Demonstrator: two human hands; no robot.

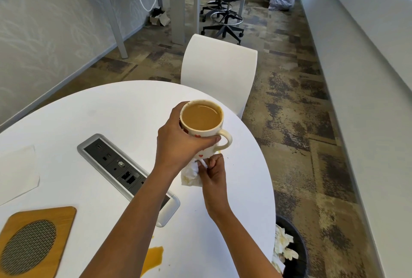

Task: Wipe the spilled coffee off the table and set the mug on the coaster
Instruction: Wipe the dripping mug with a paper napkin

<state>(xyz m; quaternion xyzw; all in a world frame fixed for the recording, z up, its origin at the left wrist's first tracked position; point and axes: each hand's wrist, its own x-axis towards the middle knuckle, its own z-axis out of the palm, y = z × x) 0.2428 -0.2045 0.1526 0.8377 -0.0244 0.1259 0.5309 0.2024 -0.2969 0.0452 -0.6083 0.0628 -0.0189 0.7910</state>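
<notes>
At the table (111, 110) edge, left hand (178, 142) grips the lifted mug (201, 119), right hand (214, 173) pinches napkin (190, 174) beneath: mid-wipe, likely puddle (153, 257) then coaster (38, 240) next.

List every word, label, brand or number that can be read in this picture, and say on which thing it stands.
No readable text stands anywhere in this view.
White ceramic mug with red hearts: only hearts, no words.
Grey recessed socket panel: only ports; any labels are too small to read.
Square wooden coaster with an oval metal mesh: no lettering.
</notes>
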